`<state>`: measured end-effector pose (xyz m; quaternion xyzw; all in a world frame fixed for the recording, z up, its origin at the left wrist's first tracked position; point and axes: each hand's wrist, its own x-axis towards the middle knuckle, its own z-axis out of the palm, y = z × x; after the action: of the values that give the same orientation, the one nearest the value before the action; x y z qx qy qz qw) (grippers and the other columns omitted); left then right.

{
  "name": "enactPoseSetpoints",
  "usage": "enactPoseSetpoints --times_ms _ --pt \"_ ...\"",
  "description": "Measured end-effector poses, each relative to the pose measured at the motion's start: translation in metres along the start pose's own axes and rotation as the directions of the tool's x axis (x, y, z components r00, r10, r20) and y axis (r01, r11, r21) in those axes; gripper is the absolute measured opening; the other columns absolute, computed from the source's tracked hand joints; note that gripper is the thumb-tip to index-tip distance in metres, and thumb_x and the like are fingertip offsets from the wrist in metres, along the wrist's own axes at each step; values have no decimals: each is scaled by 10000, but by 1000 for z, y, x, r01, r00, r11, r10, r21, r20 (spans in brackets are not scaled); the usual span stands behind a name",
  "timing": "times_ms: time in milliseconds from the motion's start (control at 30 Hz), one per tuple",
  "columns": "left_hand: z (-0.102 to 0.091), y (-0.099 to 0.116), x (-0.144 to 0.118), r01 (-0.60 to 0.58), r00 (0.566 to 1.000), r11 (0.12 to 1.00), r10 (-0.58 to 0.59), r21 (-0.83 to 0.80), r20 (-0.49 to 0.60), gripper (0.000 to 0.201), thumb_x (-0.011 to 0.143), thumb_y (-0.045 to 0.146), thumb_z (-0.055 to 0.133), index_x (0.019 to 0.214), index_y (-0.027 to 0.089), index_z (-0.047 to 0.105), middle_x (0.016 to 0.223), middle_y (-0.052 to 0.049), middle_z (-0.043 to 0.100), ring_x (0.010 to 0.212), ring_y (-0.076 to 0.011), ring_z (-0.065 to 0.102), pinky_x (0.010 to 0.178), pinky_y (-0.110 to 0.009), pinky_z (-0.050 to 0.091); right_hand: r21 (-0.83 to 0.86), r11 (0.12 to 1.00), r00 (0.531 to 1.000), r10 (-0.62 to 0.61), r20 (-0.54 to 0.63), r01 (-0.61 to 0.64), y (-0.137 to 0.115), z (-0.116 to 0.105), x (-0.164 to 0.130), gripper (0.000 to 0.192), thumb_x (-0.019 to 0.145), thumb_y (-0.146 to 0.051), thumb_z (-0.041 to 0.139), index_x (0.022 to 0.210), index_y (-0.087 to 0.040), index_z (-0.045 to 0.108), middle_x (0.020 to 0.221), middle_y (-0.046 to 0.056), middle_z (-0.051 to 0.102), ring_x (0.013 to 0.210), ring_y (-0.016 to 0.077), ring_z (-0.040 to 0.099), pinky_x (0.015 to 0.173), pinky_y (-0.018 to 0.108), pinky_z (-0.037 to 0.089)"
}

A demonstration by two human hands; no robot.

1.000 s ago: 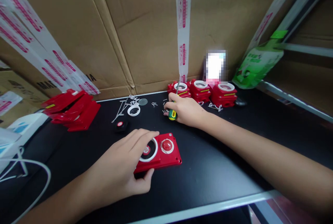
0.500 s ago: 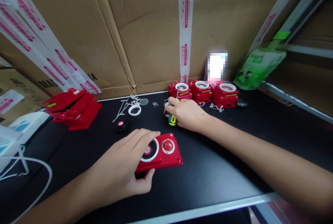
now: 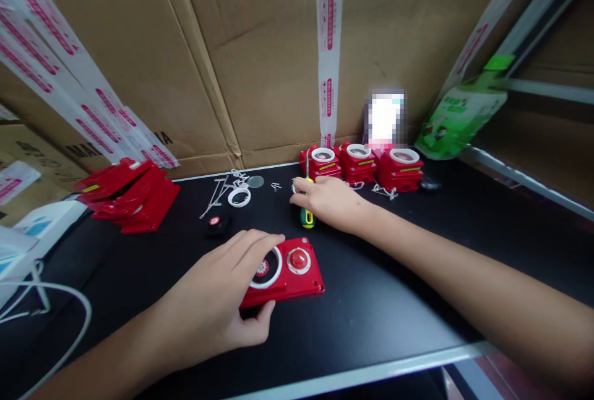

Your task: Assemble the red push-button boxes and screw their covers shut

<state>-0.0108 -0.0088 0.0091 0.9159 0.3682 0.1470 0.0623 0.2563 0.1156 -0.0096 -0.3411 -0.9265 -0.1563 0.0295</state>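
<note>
My left hand [image 3: 220, 291] is wrapped over the left part of a red alarm housing [image 3: 304, 285] lying on the black table. Beside its fingers, a white ring surrounds a black disc with a red-and-white emblem, and a clear-red dome sits to the right. Farther back, my right hand [image 3: 331, 202] is closed around a screwdriver [image 3: 307, 217] with a green-and-yellow handle, its shaft pointing away from me. The fingertips partly cover the handle. Close behind stand three red alarm units [image 3: 357, 168] with white rings.
Leaning red housings [image 3: 134, 199] are piled at the left. Toward the back lie a loose white ring [image 3: 239, 197], a small black disc part [image 3: 215, 223], screws [image 3: 275, 187] and white cords. A green pouch [image 3: 464, 115] and cardboard [image 3: 273, 47] stand behind.
The screwdriver has swung a little, its shaft tip shifting left, and my right hand's fingers have shifted slightly on it. My left hand and the red housing stay put.
</note>
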Motion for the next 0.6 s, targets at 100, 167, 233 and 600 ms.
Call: enactPoseSetpoints --times_ms 100,167,233,600 --pt "1 -1 0 1 1000 1000 -1 -4 -1 770 822 198 691 1551 240 448 1464 -125 698 1320 -341 722 1111 -512 645 32 999 999 -20 -34 21 1 2 1 266 1101 -51 547 1167 -132 791 1228 142 739 664 151 538 671 357 343" --pt "1 -1 0 1 1000 1000 -1 0 -3 774 822 202 690 1556 242 446 1462 -126 699 1313 -342 727 1101 -505 649 71 997 997 -26 -71 31 2 3 2 253 1113 -71 549 1152 -126 793 1187 138 747 666 158 534 677 359 353" --pt "2 -2 0 -1 1000 1000 1 12 -12 773 828 212 688 1561 237 446 1457 -131 701 1302 -347 732 1089 -502 655 128 991 992 -14 -123 30 2 2 0 249 1142 -131 543 1171 -128 790 1164 139 749 694 173 555 691 361 378" --pt "6 -13 1 131 980 983 -110 125 -164 614 927 289 635 1513 179 487 1376 -168 731 1227 -364 778 1025 -527 683 860 440 965 -81 -249 259 3 -49 -30 123 1097 -246 717 1080 -153 796 1022 59 760 905 156 703 843 287 546"
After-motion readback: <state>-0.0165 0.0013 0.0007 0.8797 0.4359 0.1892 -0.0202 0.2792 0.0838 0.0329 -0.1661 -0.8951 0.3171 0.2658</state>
